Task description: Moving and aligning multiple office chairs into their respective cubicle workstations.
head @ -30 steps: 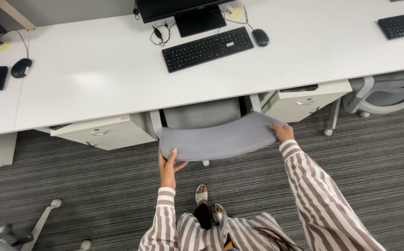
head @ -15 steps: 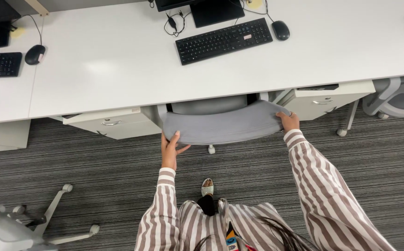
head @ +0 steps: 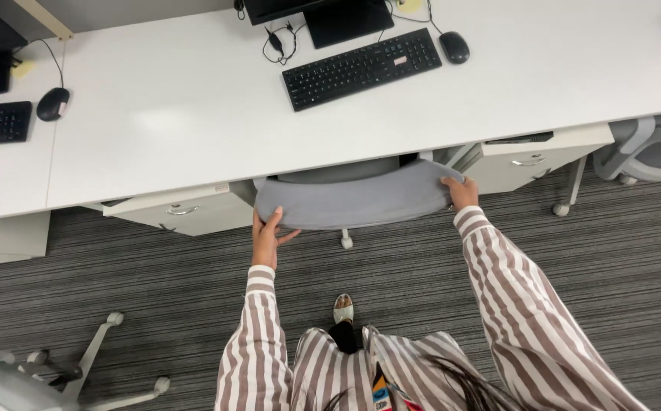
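The long white desk [head: 193, 114] hides the seat and base of the grey fabric-backed office chair [head: 357, 199] I'm touching. The black monitor [head: 330, 15] is cut off at the top edge.

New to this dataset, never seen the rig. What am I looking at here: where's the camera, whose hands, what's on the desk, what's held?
There is no machine: a person in a striped shirt wears one camera on the head, so the single picture looks straight down past their arms. Both bare hands are on the backrest of a grey office chair that stands tucked under a white desk. The left hand touches the backrest's left end, fingers mostly open; the right hand grips its right end. On the desk lie a black keyboard, a black mouse and the foot of a monitor. At the far left are a second keyboard and mouse. White drawer units flank the chair, over striped grey carpet.
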